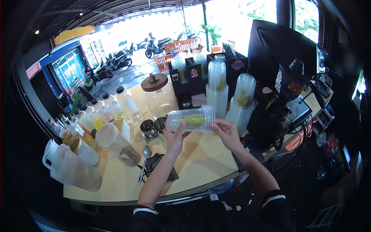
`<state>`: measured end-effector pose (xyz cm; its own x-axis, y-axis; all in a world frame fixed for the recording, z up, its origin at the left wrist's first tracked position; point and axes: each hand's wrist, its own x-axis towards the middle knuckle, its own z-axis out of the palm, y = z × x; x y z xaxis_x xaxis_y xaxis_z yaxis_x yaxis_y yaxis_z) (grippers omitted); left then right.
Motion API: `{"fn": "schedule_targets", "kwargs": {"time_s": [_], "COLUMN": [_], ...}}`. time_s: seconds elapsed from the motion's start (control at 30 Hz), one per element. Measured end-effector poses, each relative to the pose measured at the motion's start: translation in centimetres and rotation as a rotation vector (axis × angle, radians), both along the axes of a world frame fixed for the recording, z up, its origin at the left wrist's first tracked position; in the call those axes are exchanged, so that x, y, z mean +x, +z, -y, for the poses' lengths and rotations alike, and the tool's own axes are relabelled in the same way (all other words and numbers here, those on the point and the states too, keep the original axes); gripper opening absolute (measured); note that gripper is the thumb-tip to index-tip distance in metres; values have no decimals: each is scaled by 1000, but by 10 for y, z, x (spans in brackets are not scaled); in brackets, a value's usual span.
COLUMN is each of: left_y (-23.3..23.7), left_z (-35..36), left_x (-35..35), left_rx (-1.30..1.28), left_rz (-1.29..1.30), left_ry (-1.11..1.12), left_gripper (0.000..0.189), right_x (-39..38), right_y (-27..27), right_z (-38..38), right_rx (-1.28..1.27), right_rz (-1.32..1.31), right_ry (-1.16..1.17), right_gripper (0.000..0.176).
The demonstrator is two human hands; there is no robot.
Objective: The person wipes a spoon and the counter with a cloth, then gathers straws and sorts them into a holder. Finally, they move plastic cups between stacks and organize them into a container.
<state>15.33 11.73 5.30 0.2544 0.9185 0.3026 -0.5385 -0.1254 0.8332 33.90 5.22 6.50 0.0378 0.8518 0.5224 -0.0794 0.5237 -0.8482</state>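
Observation:
A short stack of clear plastic cups (193, 119) with a green print lies on its side in the air above the counter. My left hand (176, 138) grips the closed end, thumb on the near side. At the rim end, my right hand (228, 134) pinches the stacked rims between thumb and fingers. Just behind stand two tall upright stacks of cups, one clear stack (217, 79) with a green print and another clear stack (244, 96) to its right. A glass jar with a wooden lid (156, 92) stands behind my left hand.
The wooden counter (193, 162) carries a spoon (146, 152), a black cloth-like item (164, 168), a clear container with brown contents (119, 145), pitchers (75, 168) and several bottles (129, 104). A black organiser (189, 75) stands at the back, a coffee machine (290, 112) at right.

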Motion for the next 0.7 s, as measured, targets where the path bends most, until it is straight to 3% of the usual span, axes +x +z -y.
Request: {"fn": "schedule_targets", "kwargs": {"time_s": [0.3, 0.4, 0.47, 0.5, 0.57, 0.63, 0.7], "left_y": [6, 13, 22, 29, 45, 63, 78], "left_z": [-6, -20, -29, -33, -35, -32, -27], "left_x": [12, 12, 9, 8, 13, 19, 29], "left_rx": [-23, -16, 28, 103, 190, 439, 543], "left_rz": [-42, -51, -67, -87, -104, -155, -189], "left_ry": [56, 36, 36, 61, 82, 212, 239], "left_gripper": [40, 40, 41, 50, 59, 83, 91], "right_x": [-5, -3, 5, 6, 8, 2, -7], "right_y": [-2, 7, 43, 55, 78, 106, 131], "right_z": [0, -2, 9, 9, 8, 6, 3], "right_rx": [-48, -99, -207, -197, 85, 211, 338], "right_rz": [-13, 5, 494, 494, 738, 776, 815], "right_ry": [50, 68, -156, -161, -503, -520, -537], "right_gripper": [14, 20, 29, 29, 50, 57, 64]}}
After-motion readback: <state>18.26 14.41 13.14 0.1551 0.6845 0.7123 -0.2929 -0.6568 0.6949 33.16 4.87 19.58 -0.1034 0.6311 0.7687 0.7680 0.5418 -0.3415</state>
